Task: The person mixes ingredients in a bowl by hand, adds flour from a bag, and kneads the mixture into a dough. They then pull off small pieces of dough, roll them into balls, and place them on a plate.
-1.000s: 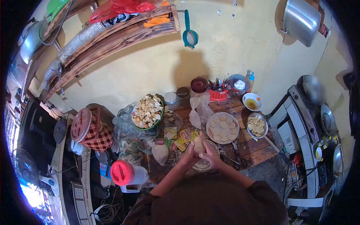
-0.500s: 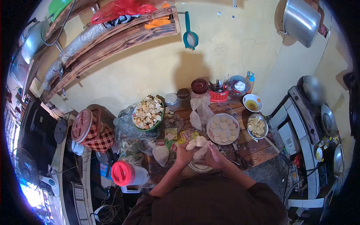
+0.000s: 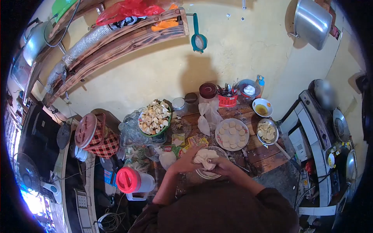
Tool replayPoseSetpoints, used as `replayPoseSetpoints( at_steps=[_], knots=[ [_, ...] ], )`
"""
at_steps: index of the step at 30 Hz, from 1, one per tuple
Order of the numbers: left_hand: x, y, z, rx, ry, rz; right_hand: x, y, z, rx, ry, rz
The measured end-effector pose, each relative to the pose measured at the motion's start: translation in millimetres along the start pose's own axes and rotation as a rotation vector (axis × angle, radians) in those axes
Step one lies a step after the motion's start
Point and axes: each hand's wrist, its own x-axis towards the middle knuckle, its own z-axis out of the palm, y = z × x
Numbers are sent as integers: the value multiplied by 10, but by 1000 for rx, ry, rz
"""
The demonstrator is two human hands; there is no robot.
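A lump of pale dough (image 3: 206, 157) is between my two hands, over a round dish (image 3: 222, 152) near the table's front edge. My left hand (image 3: 187, 161) grips the dough from the left, and my right hand (image 3: 223, 167) has its fingers closed on it from the right. Most of the dish is hidden under the hands and dough. Just beyond the dish stands a floral plate (image 3: 232, 143) with several flat, round dough pieces. Left of my left hand sits a knotted plastic bag (image 3: 167, 159) of something white.
A saucepan (image 3: 267, 131) holds more pale pieces, its handle jutting over the table's right edge. A basin (image 3: 154, 117) of chopped pale chunks stands back left. A red-lidded jug (image 3: 134, 181) is by my left forearm. Colourful packets (image 3: 196, 140) lie mid-table.
The dough was stretched and hanging between my hands; now it is gathered into a rounder lump and sits lower, over the dish. My right hand has closed in around it.
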Motion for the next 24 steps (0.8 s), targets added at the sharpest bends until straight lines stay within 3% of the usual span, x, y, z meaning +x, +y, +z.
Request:
replayPoseSetpoints(
  at_steps=[4,6,8,10,12,13,14,15,16,18,19,20,22,23,24],
  knots=[
    [-16,92,6,-305,-57,-58,50,58,-207,40,273,-33],
    [-35,89,-11,-458,-256,-114,75,68,-212,32,248,-80],
    [-53,37,44,-536,-220,-55,41,23,-127,26,221,-130],
    [-44,-92,151,-608,-179,4,1,-35,-49,-353,393,-357],
    [47,-292,404,-670,44,-126,-7,-30,-2,-316,302,-413],
    [91,-376,519,-671,45,-126,-9,-24,7,-277,215,-469],
    [135,-458,638,-938,85,-160,1,5,-24,-278,217,-468],
    [156,-430,686,-1205,122,-197,9,35,-17,-695,191,-550],
    [172,-410,701,-1207,119,-198,13,51,-8,-1114,158,-621],
    [213,-356,693,-1034,461,-22,-87,-86,168,-1237,67,-613],
    [340,-524,636,-1592,620,-188,-134,-166,267,-1357,-28,-602],
    [342,-663,663,-1593,616,-187,-141,-192,269,-1358,-24,-604],
    [317,-540,533,-1271,713,-230,-144,-195,269,-591,24,-462],
    [332,-494,509,-1123,792,-249,-129,-167,201,-587,25,-460],
    [330,-459,489,-1123,793,-252,-93,-133,72,-643,218,-461]
  ],
)
